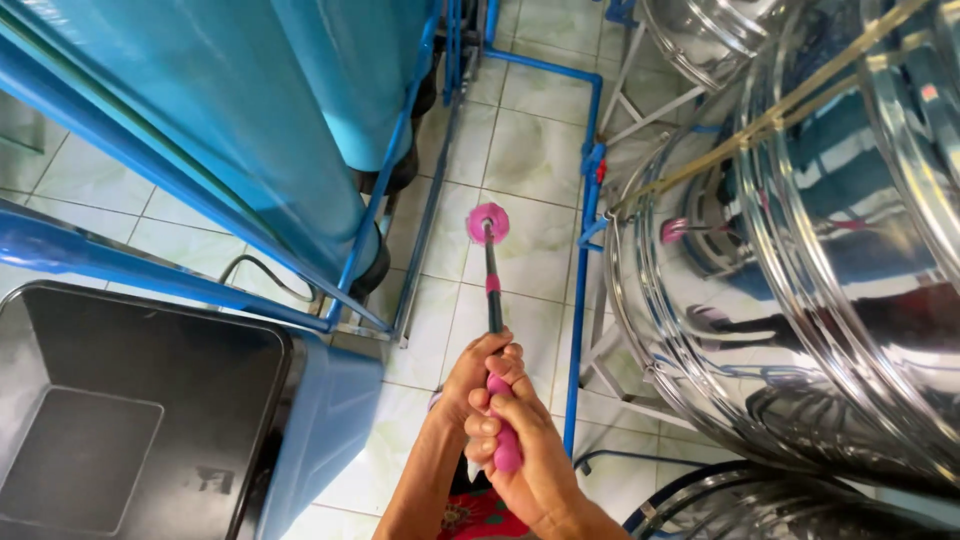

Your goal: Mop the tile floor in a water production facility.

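Note:
Both my hands grip the handle of a mop. My left hand [473, 372] holds the dark pole just above the pink grip, and my right hand [525, 450] wraps the pink grip lower down. The pole [492, 285] runs away from me to a round pink mop head [488, 222] resting on the pale tiled floor [530, 160], in the aisle between the blue tanks and the steel tanks.
Tall blue cylinders [250, 110] in a blue metal frame stand at left. Large shiny steel tanks [800, 230] fill the right, with a blue pipe [583, 300] along their base. A dark open bin [130, 410] sits at lower left.

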